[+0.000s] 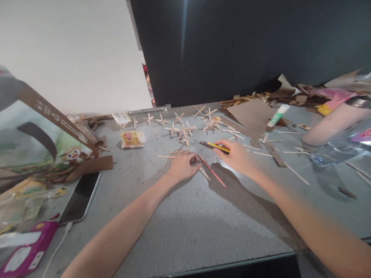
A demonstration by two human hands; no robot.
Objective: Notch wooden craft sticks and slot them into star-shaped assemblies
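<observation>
My right hand is wrapped round a yellow-and-black utility knife, its tip pointing left. My left hand rests on the grey table with its fingers curled over a flat wooden stick; the exact contact is hidden. A red patterned pencil lies slantwise between the two hands. Behind my left hand is another wooden stick. Farther back stand or lie several star shapes made of crossed wooden sticks.
A yellow snack packet lies left of the stars. At left are a phone, a magenta device and a printed bag. To the right are a glue stick, cardboard, loose sticks, a pink cylinder and a plastic bottle.
</observation>
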